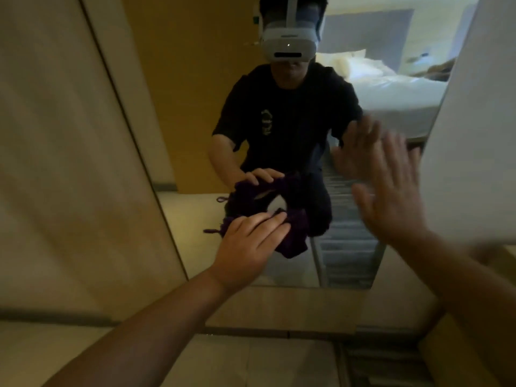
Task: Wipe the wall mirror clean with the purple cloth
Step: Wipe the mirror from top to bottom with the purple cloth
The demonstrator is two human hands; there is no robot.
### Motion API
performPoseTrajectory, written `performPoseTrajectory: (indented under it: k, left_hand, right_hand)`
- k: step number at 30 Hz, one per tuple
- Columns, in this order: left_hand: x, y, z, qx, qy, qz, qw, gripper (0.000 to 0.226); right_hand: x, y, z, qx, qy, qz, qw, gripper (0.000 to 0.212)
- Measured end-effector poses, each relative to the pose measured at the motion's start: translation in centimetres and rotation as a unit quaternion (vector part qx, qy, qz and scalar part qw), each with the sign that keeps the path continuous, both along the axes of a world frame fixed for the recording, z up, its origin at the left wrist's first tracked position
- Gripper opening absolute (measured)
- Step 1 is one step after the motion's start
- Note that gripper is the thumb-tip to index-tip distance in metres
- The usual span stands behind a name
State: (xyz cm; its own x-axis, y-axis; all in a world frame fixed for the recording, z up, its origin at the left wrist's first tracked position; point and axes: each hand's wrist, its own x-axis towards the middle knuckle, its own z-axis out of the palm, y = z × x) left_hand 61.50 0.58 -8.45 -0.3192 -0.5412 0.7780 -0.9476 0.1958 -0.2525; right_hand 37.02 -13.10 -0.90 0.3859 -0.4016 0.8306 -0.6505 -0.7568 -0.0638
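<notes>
Pressing a bunched dark purple knitted cloth against the tall frameless wall mirror, the left hand sits at centre frame, low on the glass. Fingers are extended and nearly flat, laid over the cloth's left portion; this is a palm-and-finger press, not a pinch. The cloth shows out from under the fingertips toward the right and down, with a loose yarn tail at its left edge. Its reflection meets it directly above, so it is touching the glass.

The right hand is at right of frame, fingers spread and open, holding nothing. It is blurred; whether the palm touches the mirror or hovers just off it, I cannot tell.

Key relation: the cloth lies under and just right of the left fingers, and the left hand is the only one on it. The cloth's bulk is a lump with no clear long axis.

Judgement: wiping is under way in the lower middle zone. Upper mirror, toward top of frame, looks unreached from this position. Next stroke likely needs steady flat pressure so the bunched cloth does not slip out from under the fingers.
</notes>
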Motion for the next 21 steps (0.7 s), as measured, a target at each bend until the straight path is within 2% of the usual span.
performPoseTrajectory:
  k: [3,7,13,17,21]
  left_hand:
    - [5.2,3.5,-1.9,0.026,0.007,0.041,0.999,0.036]
    - [10.1,4.9,-2.3,0.03,0.004,0.072,0.997,0.041]
    - [12.4,3.4,0.7,-0.088,-0.002,0.073,0.994,0.035]
    - [13.2,1.7,3.7,-0.158,-0.025,0.035,0.986,0.038]
    - [14.7,-0.4,4.1,-0.186,-0.047,0.006,0.981,0.035]
  right_hand:
    - [6.2,3.2,-6.3,-0.036,0.122,0.024,0.992,0.064]
    - [11.0,3.4,-9.3,-0.074,0.178,0.021,0.981,0.056]
    - [14.5,1.4,-8.6,-0.133,0.169,-0.028,0.976,0.06]
    - [14.9,-0.1,-9.6,-0.18,0.136,-0.034,0.974,0.063]
    - [15.3,-0.9,-10.1,-0.216,0.117,-0.036,0.969,0.065]
